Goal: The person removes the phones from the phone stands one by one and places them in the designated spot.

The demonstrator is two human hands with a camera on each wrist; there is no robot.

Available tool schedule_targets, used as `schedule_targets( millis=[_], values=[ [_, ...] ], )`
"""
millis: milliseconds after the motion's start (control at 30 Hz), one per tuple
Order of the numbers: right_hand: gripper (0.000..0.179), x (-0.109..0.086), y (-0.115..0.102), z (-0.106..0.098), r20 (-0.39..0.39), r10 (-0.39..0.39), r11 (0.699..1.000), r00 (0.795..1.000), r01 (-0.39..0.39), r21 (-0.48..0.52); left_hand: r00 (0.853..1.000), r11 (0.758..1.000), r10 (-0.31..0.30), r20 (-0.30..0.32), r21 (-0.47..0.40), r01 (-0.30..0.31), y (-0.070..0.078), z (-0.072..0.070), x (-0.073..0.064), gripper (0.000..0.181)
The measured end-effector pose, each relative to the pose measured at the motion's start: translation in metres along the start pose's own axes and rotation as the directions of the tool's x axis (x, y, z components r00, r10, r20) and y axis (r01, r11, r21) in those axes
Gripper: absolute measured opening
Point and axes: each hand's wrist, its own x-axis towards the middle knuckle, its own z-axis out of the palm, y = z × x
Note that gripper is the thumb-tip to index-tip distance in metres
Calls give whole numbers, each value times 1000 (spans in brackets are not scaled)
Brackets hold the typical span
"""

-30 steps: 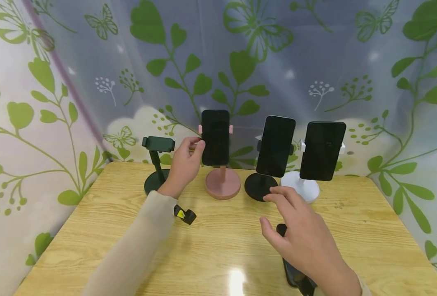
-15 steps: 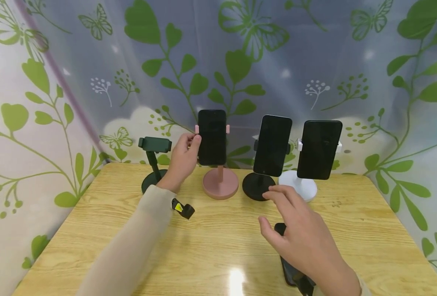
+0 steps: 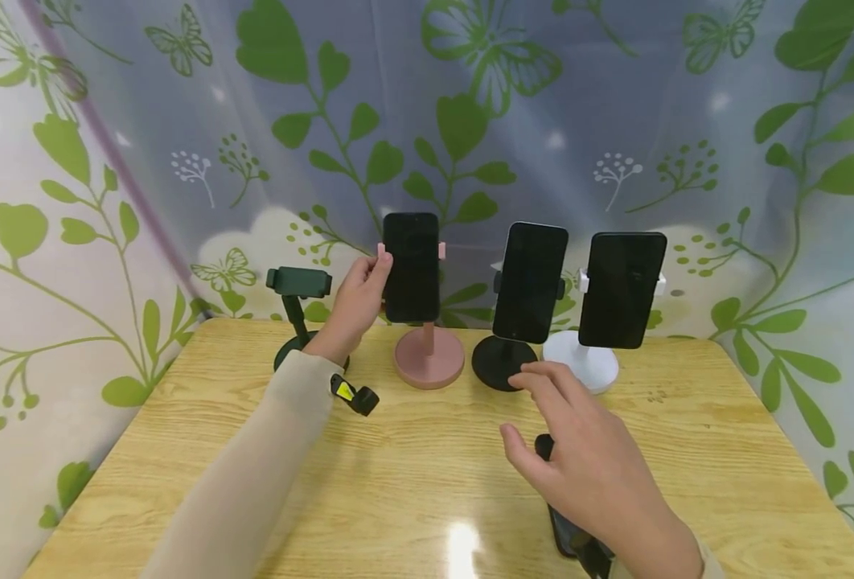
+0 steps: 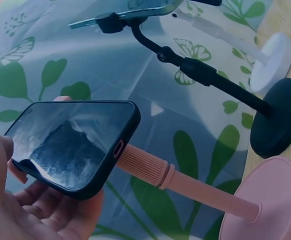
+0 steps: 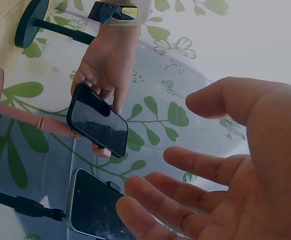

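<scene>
A black smartphone (image 3: 411, 269) is held upright in the pink phone stand (image 3: 429, 358). My left hand (image 3: 357, 297) grips its left edge: the thumb lies at the front edge by the pink clamp, and the fingers curl behind, partly hidden by the phone (image 4: 78, 145) in the left wrist view. My right hand (image 3: 593, 458) hovers over the near right of the table, fingers spread and slightly bent, holding nothing. Beneath it another dark phone (image 3: 563, 531) lies on the tabletop, mostly covered by the hand in the head view.
Left of the pink stand is a dark green phone stand (image 3: 299, 283) with no phone in it. To the right, a black stand (image 3: 502, 366) and a white stand (image 3: 593, 371) each carry a phone. A leaf-patterned curtain (image 3: 391, 104) hangs behind the wooden table (image 3: 398, 482).
My left hand has slid slightly up the phone's left edge, its thumb now level with the pink clamp. The right hand keeps its pose. The head view has shifted slightly.
</scene>
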Motion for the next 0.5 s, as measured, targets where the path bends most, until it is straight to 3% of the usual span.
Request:
schedule_targets(
  millis=[300, 500],
  values=[
    [37, 1, 0, 1, 2, -8, 1000, 1000, 8, -2, 999, 999, 33, -8, 7, -33, -2, 2, 2, 61],
    [37, 0, 1, 1, 0, -8, 1000, 1000, 8, 1, 999, 998, 44, -30, -37, -45, -3, 6, 1, 59]
  ],
)
